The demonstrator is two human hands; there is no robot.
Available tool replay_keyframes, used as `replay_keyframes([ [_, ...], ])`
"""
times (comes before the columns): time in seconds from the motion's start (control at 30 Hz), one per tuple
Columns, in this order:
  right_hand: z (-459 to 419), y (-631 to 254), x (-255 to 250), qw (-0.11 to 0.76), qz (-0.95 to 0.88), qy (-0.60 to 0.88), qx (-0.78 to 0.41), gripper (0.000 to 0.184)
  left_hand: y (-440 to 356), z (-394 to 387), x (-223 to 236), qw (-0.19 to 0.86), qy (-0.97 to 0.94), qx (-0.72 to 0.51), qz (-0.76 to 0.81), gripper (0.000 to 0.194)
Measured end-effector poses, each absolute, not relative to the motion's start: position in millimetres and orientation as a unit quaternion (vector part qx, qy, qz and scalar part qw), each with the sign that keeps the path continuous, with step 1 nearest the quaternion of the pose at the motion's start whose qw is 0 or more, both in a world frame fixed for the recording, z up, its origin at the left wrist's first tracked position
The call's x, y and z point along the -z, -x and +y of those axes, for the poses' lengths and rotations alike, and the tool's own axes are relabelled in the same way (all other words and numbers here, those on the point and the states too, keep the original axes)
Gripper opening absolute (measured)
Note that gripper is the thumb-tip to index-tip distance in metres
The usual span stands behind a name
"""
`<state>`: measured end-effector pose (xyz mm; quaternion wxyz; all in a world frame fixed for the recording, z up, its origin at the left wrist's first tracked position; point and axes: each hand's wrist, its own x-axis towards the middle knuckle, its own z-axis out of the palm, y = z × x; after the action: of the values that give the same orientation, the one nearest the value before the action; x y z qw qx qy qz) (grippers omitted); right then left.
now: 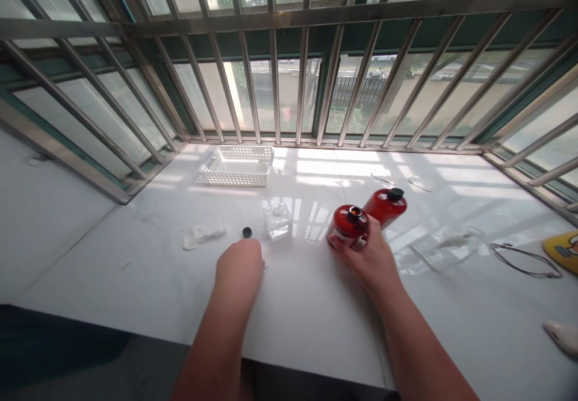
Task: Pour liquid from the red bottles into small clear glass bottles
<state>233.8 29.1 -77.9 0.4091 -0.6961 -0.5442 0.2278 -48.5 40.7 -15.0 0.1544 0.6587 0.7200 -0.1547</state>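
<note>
My right hand [370, 256] is wrapped round a red bottle [351, 223] whose mouth is uncapped. Just behind it stands a second red bottle [383, 205] with a black cap on. My left hand [239, 262] is closed low over the table, back of the hand up, and its fingers are mostly hidden. A small black cap [247, 232] shows right beyond its knuckles; whether the hand touches it I cannot tell. Between the hands, slightly farther off, is a clear square glass bottle [277, 219].
A white perforated basket [237, 178] sits at the back left. Crumpled white tissue [203, 235] lies left of the glass bottle. To the right are a clear transparent item [447, 247], a thin cord loop [526, 262] and a yellow object [562, 250]. Metal bars [298, 88] enclose the back.
</note>
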Motion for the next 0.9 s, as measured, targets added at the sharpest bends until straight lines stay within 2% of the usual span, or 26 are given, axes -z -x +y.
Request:
replay_keyframes([
  [0.2, 30, -234, 78, 0.416, -0.545, 0.695, -0.217, 0.083, 2, 37, 22, 0.141, -0.709, 0.08, 0.686, 0.016],
  [0.53, 30, -235, 75, 0.427, -0.546, 0.692, -0.203, 0.082, -32, 40, 39, 0.124, -0.751, 0.018, 0.648, 0.011],
  [0.73, 31, -236, 76, 0.438, -0.549, 0.684, -0.198, 0.083, -41, 38, 42, 0.119, -0.794, 0.0, 0.596, 0.024],
  [0.9, 32, -239, 78, 0.438, -0.549, 0.682, -0.203, 0.085, -42, 37, 39, 0.14, -0.819, -0.001, 0.556, 0.026],
])
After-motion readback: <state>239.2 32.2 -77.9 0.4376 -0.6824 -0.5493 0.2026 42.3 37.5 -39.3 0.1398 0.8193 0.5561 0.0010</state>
